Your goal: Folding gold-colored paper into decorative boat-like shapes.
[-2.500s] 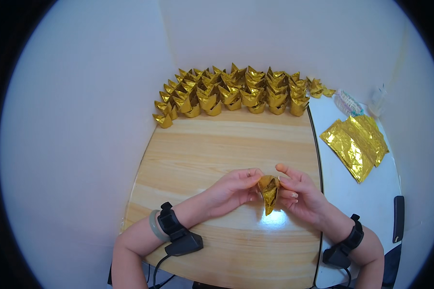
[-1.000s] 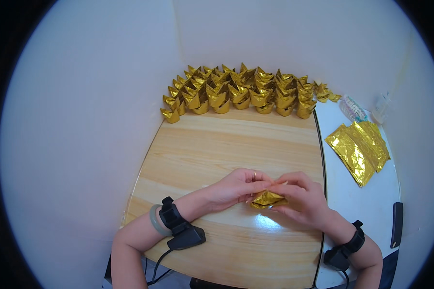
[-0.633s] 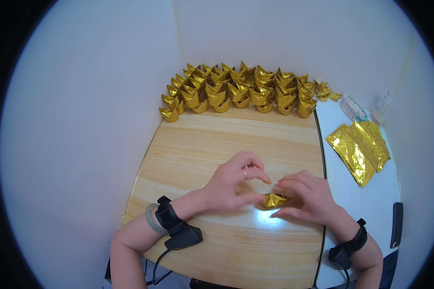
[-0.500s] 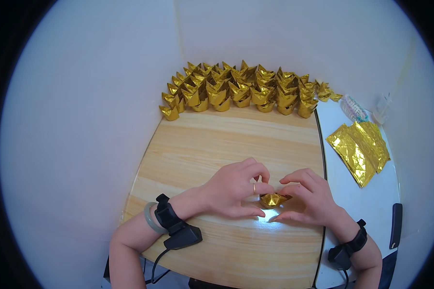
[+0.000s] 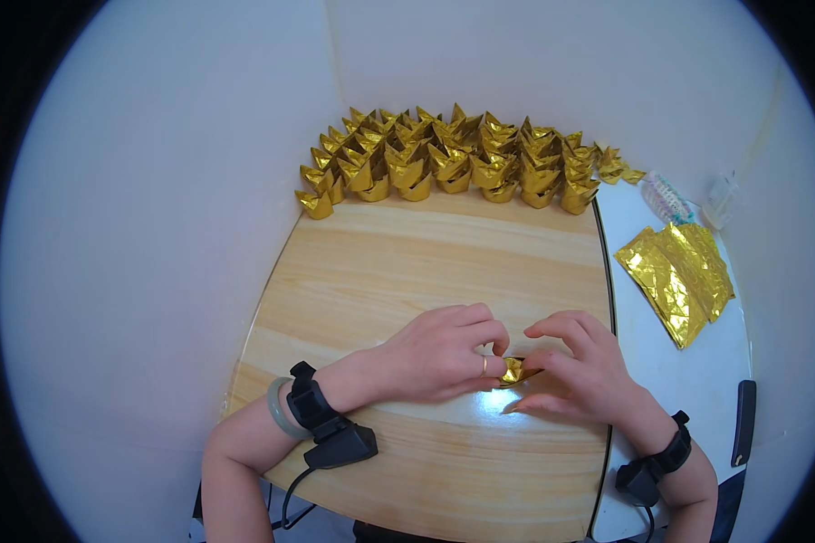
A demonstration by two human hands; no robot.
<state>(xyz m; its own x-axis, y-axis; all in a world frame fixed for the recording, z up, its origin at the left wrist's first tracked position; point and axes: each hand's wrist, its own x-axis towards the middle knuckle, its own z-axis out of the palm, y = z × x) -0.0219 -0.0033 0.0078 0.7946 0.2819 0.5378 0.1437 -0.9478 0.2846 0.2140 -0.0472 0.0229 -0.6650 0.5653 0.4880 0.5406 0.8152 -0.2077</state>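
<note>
A small folded gold foil paper ingot (image 5: pixel 513 371) sits low over the wooden tabletop, in front of me. My left hand (image 5: pixel 448 355) has its fingers curled in at the ingot's left end, its thumb tip close below; the fingers partly cover the piece. From the other side, my right hand (image 5: pixel 581 366) touches the ingot's right end with one finger. Its thumb stretches out lower down, apart from the paper, and another finger is raised above it. Both wrists wear black strapped devices with cables.
Stacked gold paper ingots (image 5: pixel 407 167) stand in rows along the table's (image 5: pixel 407 262) far edge. On the white surface (image 5: pixel 647 389) to the right lie flat gold foil sheets (image 5: pixel 675 281), a patterned plastic packet (image 5: pixel 666 199) and a clear container (image 5: pixel 719 201). White walls close in behind and at left.
My left thumb has come up toward the ingot from below. The ingot has tilted and is more covered by the left fingers. My right hand has barely shifted.
</note>
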